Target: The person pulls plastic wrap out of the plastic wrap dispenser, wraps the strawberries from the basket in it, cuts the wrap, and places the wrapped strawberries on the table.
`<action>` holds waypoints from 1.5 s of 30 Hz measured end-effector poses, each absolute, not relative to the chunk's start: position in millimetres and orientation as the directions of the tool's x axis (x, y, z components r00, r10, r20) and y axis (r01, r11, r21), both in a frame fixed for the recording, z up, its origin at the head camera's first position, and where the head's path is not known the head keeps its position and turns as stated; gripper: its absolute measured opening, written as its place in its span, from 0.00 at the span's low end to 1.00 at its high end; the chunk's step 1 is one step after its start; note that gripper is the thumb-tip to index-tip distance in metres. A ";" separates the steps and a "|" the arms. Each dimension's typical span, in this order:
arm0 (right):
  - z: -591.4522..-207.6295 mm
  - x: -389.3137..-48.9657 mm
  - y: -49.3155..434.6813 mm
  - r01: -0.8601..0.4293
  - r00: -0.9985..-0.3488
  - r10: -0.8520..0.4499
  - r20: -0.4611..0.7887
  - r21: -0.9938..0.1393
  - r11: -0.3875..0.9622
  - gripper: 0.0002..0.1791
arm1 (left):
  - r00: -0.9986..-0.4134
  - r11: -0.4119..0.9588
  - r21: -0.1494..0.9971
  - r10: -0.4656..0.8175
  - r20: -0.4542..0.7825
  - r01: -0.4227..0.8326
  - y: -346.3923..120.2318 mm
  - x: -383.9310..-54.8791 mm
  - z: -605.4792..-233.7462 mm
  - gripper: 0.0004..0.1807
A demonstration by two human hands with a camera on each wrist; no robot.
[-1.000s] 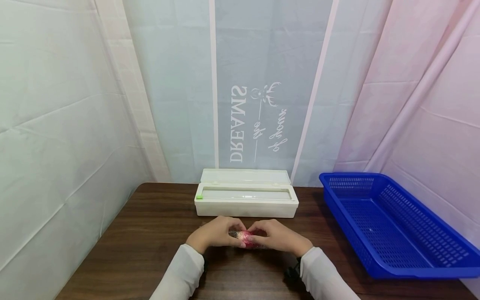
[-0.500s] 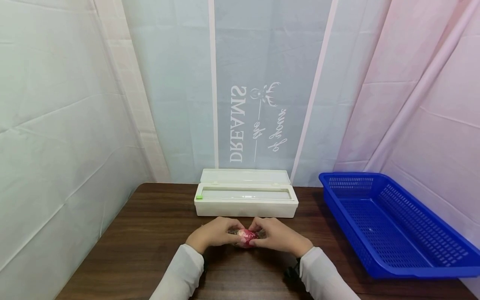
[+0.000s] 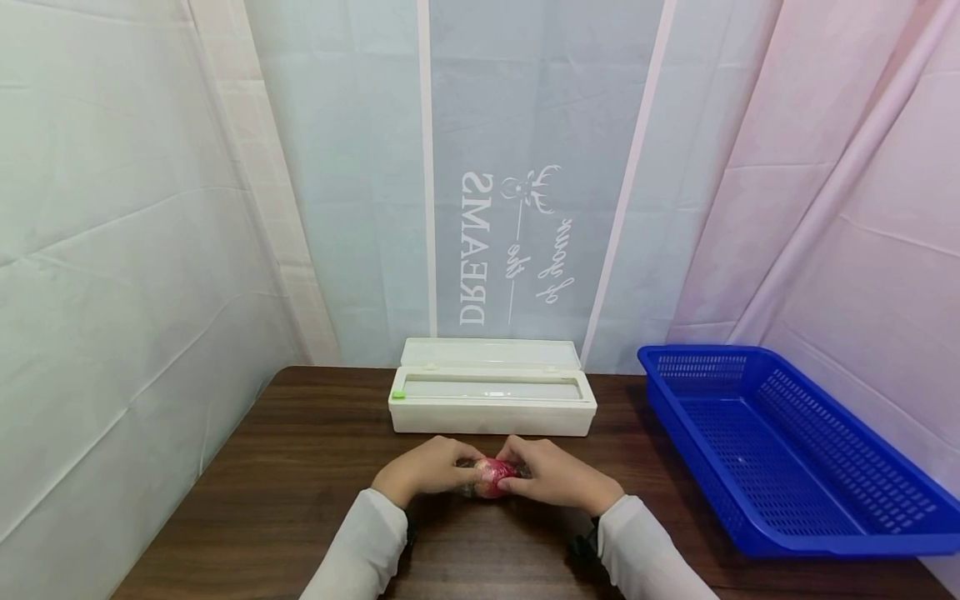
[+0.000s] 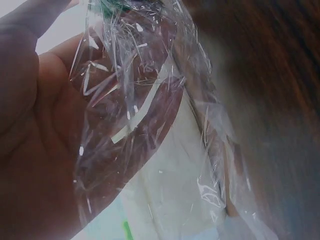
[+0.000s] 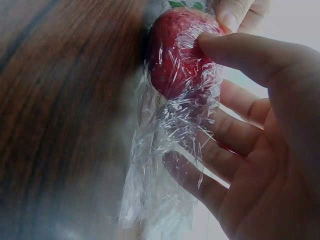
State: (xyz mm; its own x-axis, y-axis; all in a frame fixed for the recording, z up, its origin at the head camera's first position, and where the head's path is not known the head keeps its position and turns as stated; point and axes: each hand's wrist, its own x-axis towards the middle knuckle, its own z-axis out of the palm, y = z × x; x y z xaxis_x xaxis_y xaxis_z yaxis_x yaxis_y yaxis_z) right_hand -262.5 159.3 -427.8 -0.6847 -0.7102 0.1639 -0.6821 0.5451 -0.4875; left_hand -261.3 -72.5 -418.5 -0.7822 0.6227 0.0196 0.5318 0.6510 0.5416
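A red fruit with green leaves at one end lies between my two hands near the middle of the table, wrapped in clear cling film. My left hand pinches its left, paler end between thumb and fingers. From the right, my right hand pinches it, with the thumb pressed on the red side in the right wrist view. Loose, crumpled film trails from the fruit towards both palms. In the left wrist view the film covers part of the left hand's fingers, and the red part is out of sight.
Behind the hands stands a white cling film dispenser with its lid raised and a green slider at its left. A blue plastic basket stands at the right of the dark wooden table. Curtains enclose the table.
The fingers of both hands have shifted a little on the fruit, the right hand's fingertips drawing back slightly. More of the red surface shows now. The dispenser and basket stay put.
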 end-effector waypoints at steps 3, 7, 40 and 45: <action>-428.1 -262.8 160.4 -0.684 -0.679 -0.715 0.165 -0.495 0.535 0.11 | -0.781 0.640 0.560 0.625 0.020 0.526 -72.6 -260.7 -417.9 0.18; -429.3 -263.6 161.9 -0.680 -0.679 -0.717 0.158 -0.505 0.532 0.11 | -0.769 0.595 0.598 0.636 0.059 0.537 -72.3 -260.8 -418.0 0.12; -434.3 -266.5 162.1 -0.647 -0.724 -0.680 0.114 -0.452 0.614 0.18 | -0.769 0.663 0.422 0.622 0.149 0.618 -60.1 -265.3 -426.4 0.26; -435.0 -266.9 161.7 -0.655 -0.721 -0.684 0.112 -0.430 0.621 0.18 | -0.797 0.708 0.398 0.593 0.115 0.584 -59.4 -263.4 -426.8 0.27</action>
State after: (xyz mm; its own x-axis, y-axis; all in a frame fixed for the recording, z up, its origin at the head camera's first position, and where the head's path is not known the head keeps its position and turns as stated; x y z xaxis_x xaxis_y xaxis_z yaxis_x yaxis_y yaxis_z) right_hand -266.9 161.7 -435.0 -0.7212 -0.6836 0.1119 -0.6554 0.6210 -0.4299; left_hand -263.4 -59.4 -426.8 -0.7969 0.5930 0.1154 0.5841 0.7075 0.3978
